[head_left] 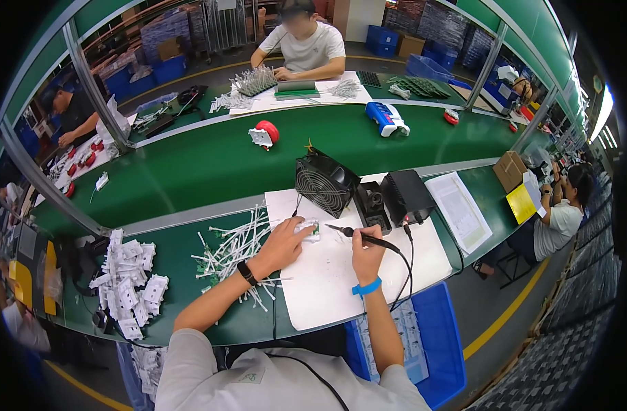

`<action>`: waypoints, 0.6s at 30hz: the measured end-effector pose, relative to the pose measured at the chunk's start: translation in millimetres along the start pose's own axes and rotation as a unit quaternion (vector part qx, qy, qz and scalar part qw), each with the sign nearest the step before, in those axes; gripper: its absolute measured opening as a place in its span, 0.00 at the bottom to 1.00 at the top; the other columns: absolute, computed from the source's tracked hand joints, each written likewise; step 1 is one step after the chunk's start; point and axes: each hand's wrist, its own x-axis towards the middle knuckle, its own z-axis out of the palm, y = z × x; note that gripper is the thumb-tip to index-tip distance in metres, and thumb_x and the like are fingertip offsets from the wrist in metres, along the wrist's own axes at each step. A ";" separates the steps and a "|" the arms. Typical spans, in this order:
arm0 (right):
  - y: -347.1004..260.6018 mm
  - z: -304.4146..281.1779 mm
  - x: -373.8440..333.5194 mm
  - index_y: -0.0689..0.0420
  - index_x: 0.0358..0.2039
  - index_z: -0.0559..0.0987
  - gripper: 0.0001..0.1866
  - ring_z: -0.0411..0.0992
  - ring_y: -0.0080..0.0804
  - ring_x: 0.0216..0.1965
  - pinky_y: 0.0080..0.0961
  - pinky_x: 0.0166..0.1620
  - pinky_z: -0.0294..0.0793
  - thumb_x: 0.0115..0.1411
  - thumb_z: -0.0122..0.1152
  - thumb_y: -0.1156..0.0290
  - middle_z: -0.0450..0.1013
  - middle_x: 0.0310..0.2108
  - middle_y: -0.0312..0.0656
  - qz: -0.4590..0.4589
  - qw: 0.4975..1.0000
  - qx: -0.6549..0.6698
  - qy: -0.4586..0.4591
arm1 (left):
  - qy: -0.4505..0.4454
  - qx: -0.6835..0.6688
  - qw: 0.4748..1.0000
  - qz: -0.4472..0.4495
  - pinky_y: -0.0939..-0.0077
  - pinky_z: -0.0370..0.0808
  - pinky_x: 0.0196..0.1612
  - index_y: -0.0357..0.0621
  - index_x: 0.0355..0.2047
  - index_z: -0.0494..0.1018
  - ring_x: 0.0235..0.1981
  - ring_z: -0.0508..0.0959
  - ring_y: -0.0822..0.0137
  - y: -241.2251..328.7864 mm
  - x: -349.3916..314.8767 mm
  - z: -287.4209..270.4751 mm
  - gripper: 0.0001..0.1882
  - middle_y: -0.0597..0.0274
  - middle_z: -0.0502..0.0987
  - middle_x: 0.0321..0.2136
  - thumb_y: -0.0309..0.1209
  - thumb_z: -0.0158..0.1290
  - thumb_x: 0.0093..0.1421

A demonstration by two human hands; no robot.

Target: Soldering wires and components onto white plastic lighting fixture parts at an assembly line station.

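Note:
My left hand [280, 246] rests on the white work sheet [320, 301], its fingers closed on a small white plastic housing [315, 236] with a bit of green circuit board in it. In my right hand [368, 259] is a soldering iron [372, 239], gripped like a pen. Its tip points left and stays a little apart from the housing. Beside my left forearm lies a loose heap of white wires with small green boards [238, 243]. A black fan [324, 183] stands just beyond the housing.
A black soldering station [406, 195] and iron stand [373, 209] stand behind my right hand. White housings [129, 281] pile up at left; papers [458, 212] lie at right. A blue bin [447, 342] sits below the table edge. Across the green conveyor [211, 157] a person works.

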 end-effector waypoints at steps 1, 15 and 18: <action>6.2 2.0 -1.7 0.60 0.34 0.72 0.06 0.69 0.17 0.29 0.17 0.33 0.68 0.66 0.62 0.76 0.71 0.27 0.34 -0.007 1.000 -0.017 -0.004 | -0.001 0.004 1.000 0.006 0.57 0.70 0.59 0.43 0.59 0.72 0.56 0.72 0.47 0.9 0.3 -0.3 0.29 0.45 0.70 0.55 0.20 0.54 0.54; 34.1 15.2 2.3 0.60 0.35 0.73 0.05 0.68 0.18 0.30 0.19 0.33 0.68 0.66 0.62 0.77 0.71 0.28 0.35 -0.020 0.999 0.015 -0.021 | 0.022 0.027 0.999 0.012 0.60 0.73 0.56 0.43 0.59 0.74 0.52 0.72 0.50 -2.3 -2.3 3.7 0.30 0.47 0.70 0.55 0.21 0.54 0.53; 34.8 14.3 1.0 0.60 0.35 0.73 0.05 0.68 0.19 0.30 0.19 0.34 0.69 0.66 0.62 0.77 0.71 0.29 0.36 -0.005 1.000 0.013 -0.026 | 0.028 0.028 0.999 0.015 0.60 0.73 0.57 0.43 0.59 0.74 0.52 0.72 0.50 -2.2 -3.7 4.4 0.30 0.47 0.70 0.55 0.20 0.54 0.52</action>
